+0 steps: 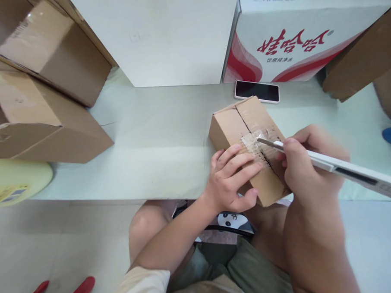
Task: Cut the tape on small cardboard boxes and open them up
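Note:
A small brown cardboard box [233,122] lies on the pale table [157,136], near its front edge. My left hand [232,178] presses flat on the box's near top and front corner. My right hand [306,164] grips a white utility knife [353,170]. Its metal blade tip [263,141] rests on the clear tape along the box's top seam, where the flaps show a dark gap.
A black phone [256,91] lies behind the small box. A white carton [155,32] and a red-and-white printed carton [294,34] stand at the back. Brown boxes [38,100] are stacked at left, another [364,54] at right. A yellow round object [12,181] sits lower left.

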`<state>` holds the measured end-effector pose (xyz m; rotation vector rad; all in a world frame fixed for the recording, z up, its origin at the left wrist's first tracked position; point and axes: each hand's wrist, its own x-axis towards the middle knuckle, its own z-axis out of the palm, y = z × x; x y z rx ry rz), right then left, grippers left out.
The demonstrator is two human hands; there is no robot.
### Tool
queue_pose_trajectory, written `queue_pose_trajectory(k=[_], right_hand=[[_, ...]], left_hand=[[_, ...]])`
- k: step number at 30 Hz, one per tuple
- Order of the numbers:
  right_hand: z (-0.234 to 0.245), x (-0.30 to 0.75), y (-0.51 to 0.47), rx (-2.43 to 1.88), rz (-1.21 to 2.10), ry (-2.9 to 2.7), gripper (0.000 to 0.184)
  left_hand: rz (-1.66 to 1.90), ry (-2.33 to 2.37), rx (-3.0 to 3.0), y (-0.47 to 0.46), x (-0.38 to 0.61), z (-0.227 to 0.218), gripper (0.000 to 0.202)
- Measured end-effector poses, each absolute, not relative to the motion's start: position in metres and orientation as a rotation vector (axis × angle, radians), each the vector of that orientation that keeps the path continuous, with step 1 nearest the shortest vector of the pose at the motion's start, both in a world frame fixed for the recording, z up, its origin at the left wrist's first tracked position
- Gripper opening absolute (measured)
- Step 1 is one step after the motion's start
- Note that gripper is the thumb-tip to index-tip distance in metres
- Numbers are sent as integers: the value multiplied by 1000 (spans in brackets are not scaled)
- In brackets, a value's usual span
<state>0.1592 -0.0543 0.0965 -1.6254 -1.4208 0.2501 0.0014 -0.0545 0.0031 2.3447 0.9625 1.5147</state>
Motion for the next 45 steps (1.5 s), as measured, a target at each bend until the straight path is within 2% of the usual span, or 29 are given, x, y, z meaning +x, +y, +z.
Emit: queue_pose_trajectory(k=[7,14,22,28,45], right_hand=[[94,162,-52,-1714,347,-1442,27],[95,161,-47,-1827,287,-1520,23],[95,161,-48,-1802,254,-1508,25],[98,158,-44,-1831,320,-1524,19],[97,159,-50,-1678,367,-1360,22]], left_hand=[[1561,944,2311,-55,3,4,47],[1543,948,2323,-55,3,4,48],[1533,951,2320,-55,3,4,48],[1546,946,2307,-55,4,3,47],[1527,945,2310,-55,3,0,47]])
